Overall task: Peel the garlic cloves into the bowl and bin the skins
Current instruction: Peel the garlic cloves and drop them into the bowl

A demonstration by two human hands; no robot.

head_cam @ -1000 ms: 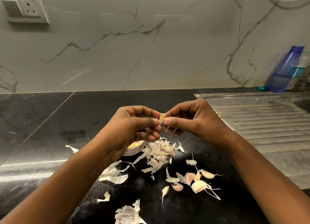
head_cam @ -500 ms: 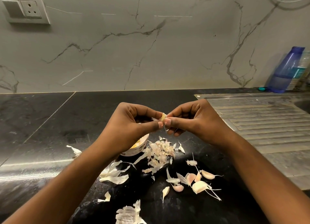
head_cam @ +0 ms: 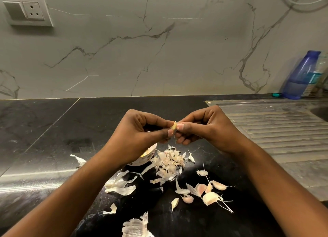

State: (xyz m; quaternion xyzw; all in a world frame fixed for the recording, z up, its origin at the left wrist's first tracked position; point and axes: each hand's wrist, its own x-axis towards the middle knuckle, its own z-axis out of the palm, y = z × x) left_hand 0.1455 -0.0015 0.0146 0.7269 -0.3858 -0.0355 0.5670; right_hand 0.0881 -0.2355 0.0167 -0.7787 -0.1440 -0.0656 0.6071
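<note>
Task is under way and judged roughly at its middle stage. The left hand (head_cam: 142, 135) and the right hand (head_cam: 204, 128) meet above the dark polished stone surface (head_cam: 106, 126). Each grip is closed in a thumb-and-forefinger pinch on one small pale yellow garlic clove (head_cam: 174, 125), which is held in the air between them. That clove looks largely bare, with a thin thread of skin hanging from its lower end, so the step in hand appears to be the last stripping before it goes to the bowl. The small white round bowl (head_cam: 146, 159) stands at 7 o'clock from the held clove, mostly hidden under the left hand. A yellowish patch shows inside it, taken to be peeled cloves, though the number cannot be told. A loose heap of papery white garlic skins (head_cam: 168, 164) lies at 6 o'clock, just beside the bowl. Larger pale husk pieces (head_cam: 120, 188) are scattered towards 7 o'clock and along the near edge. A group of several pink-white unpeeled garlic cloves (head_cam: 211, 197) lies at 5 o'clock, apart from the heap and awaiting attention. Work left, as judged: finish this clove, peel that group, then gather all skins. No bin is in view, so nothing indicates the skins have been binned. A blue translucent plastic bottle (head_cam: 300, 77) stands at 2 o'clock against the wall, beyond the ribbed steel draining board (head_cam: 284, 130).
</note>
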